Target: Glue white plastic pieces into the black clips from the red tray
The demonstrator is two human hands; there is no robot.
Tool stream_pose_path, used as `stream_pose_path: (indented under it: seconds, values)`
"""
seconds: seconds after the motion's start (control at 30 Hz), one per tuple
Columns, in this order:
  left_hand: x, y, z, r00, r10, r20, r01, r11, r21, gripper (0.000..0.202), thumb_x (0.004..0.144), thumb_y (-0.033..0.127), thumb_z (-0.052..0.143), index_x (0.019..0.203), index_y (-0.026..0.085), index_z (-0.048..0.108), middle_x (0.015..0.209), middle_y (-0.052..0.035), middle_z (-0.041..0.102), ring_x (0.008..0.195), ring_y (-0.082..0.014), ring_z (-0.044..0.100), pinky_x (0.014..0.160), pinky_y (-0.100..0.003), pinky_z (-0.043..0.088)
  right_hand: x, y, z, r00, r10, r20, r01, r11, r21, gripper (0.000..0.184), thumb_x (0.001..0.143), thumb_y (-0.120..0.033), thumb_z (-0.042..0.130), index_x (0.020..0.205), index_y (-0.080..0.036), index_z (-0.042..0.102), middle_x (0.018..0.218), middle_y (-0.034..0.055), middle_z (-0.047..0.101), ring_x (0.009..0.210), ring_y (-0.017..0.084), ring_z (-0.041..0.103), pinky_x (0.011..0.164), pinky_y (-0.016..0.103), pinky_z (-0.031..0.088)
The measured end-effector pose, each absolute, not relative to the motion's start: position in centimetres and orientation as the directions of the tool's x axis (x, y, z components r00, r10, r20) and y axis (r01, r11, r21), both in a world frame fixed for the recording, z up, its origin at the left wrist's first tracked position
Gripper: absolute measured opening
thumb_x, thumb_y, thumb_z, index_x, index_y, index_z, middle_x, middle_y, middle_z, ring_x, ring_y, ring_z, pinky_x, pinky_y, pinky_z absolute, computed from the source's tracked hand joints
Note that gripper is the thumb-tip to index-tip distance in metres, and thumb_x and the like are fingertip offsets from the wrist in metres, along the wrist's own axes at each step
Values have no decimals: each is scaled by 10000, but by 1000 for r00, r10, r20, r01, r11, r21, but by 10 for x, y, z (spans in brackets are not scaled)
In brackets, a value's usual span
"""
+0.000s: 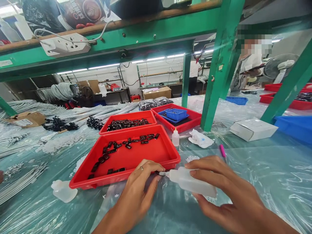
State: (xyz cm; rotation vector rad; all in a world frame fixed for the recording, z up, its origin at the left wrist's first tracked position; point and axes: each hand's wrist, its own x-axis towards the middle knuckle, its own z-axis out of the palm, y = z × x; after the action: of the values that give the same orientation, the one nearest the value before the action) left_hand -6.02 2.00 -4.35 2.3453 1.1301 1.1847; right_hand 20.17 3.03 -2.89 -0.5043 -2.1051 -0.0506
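Observation:
My right hand (226,188) is wrapped round a translucent white squeeze bottle (192,182), tipped on its side with the nozzle pointing left. The nozzle tip meets a small black part (161,173) pinched between the thumb and fingers of my left hand (140,187). Most of that part is hidden by my fingers. Just beyond my left hand lies a red tray (143,156) with several small glossy black pieces (103,158) spread along its far and left sides.
A second red tray (103,130) heaped with black pieces stands behind. Another red tray (195,122) holds blue trays (176,114). A small bottle (175,138), crumpled tissue (201,139), pink pen (222,150), white box (253,129) and green post (212,81) are around; another bottle (64,191) lies left.

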Motion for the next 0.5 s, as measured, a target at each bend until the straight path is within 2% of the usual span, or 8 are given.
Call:
stream_pose_path:
  seconds: [0.23, 0.5]
  values:
    - [-63, 19, -41, 315, 756, 574, 540, -640, 547, 312, 1033, 164, 562, 1228, 403, 610, 1091, -4, 746, 998, -245, 751, 855, -375, 640, 202, 28, -32, -454, 318, 832, 417, 901, -116, 446, 924, -12, 599, 1334, -187, 582, 1225, 121, 687, 1121, 240, 673, 917, 385, 567]
    - [-64, 20, -39, 304, 734, 608, 575, -650, 497, 283, 1050, 181, 559, 1229, 395, 606, 1102, -19, 744, 1005, -250, 745, 857, -375, 643, 202, 29, -29, -477, 264, 838, 400, 914, -60, 390, 942, -11, 592, 1294, -178, 609, 1226, 121, 706, 1128, 223, 699, 918, 347, 590]
